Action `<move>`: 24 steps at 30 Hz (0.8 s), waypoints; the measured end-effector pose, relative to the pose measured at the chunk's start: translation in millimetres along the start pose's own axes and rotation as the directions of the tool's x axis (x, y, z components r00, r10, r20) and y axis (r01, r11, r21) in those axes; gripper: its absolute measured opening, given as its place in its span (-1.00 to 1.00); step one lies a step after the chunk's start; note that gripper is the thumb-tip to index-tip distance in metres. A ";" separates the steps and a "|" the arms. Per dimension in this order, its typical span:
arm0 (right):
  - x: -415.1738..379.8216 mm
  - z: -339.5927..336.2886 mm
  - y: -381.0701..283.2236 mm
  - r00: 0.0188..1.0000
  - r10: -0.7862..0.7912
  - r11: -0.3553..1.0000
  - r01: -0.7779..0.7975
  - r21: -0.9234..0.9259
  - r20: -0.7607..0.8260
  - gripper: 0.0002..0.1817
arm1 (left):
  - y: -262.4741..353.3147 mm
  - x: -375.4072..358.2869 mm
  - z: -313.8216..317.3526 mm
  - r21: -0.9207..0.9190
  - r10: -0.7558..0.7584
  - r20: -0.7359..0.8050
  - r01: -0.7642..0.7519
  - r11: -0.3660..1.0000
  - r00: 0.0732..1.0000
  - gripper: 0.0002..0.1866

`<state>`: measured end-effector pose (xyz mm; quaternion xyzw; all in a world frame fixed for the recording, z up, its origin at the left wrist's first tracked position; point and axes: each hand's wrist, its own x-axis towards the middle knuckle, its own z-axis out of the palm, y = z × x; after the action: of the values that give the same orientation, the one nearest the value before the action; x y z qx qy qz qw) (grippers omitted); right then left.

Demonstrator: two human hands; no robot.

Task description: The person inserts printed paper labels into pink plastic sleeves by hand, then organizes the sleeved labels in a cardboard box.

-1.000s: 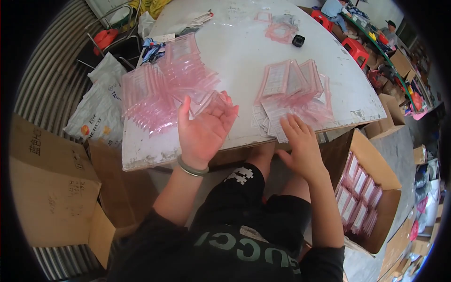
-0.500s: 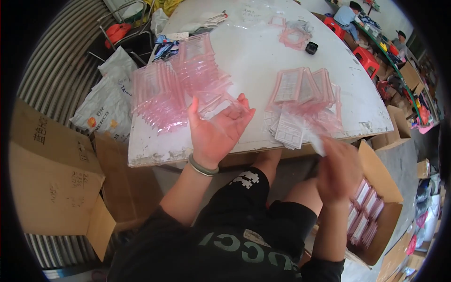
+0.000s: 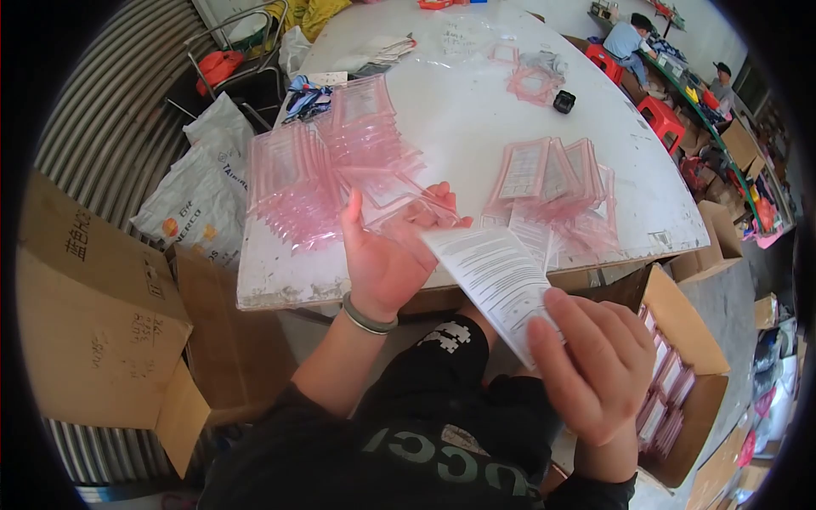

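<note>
My left hand (image 3: 395, 251) is palm up at the table's front edge, with a clear pink-edged pouch (image 3: 408, 208) lying across its fingers. My right hand (image 3: 599, 361) pinches a white printed sheet (image 3: 497, 285) between thumb and fingers, and the sheet's upper corner is close to the left fingertips. Fanned pink-edged pouches (image 3: 297, 183) lie to the left on the table. On the right is a pile of pouches with printed inserts (image 3: 544, 174), with more white sheets (image 3: 534, 238) partly hidden behind the held sheet.
An open carton (image 3: 705, 408) of filled pouches stands at lower right. A large cardboard box (image 3: 102, 314) and a white sack (image 3: 191, 195) are at left. On the table (image 3: 450, 119) sits a small black object (image 3: 563, 102). Two people sit at a far bench.
My right hand has come nearer my left, and the white sheet in it now shows clearly. My left hand remains under the pouch. The view has shifted slightly.
</note>
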<state>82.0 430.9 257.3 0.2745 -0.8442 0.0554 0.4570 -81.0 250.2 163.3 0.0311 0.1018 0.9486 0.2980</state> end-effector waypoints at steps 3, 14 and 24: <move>7.3 -2.2 -10.0 1.000 -0.017 1.000 0.017 0.012 -0.015 -0.78 | -2.3 -0.9 3.4 0.027 -0.035 0.013 0.035 0.999 0.999 0.02; 0.3 4.4 -17.8 0.998 0.015 0.999 -0.012 0.042 -0.057 -0.77 | -2.7 -5.4 6.5 -0.030 -0.047 0.131 0.052 0.998 0.990 0.16; 1.7 8.8 -13.6 0.996 0.004 0.997 0.003 0.077 -0.093 -0.78 | 1.4 -1.8 -1.8 0.078 -0.029 0.211 0.012 0.997 0.977 0.21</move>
<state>81.8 415.6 251.5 0.2888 -0.8193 0.1006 0.4850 -80.5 247.7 161.9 0.1422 0.1057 0.9322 0.3155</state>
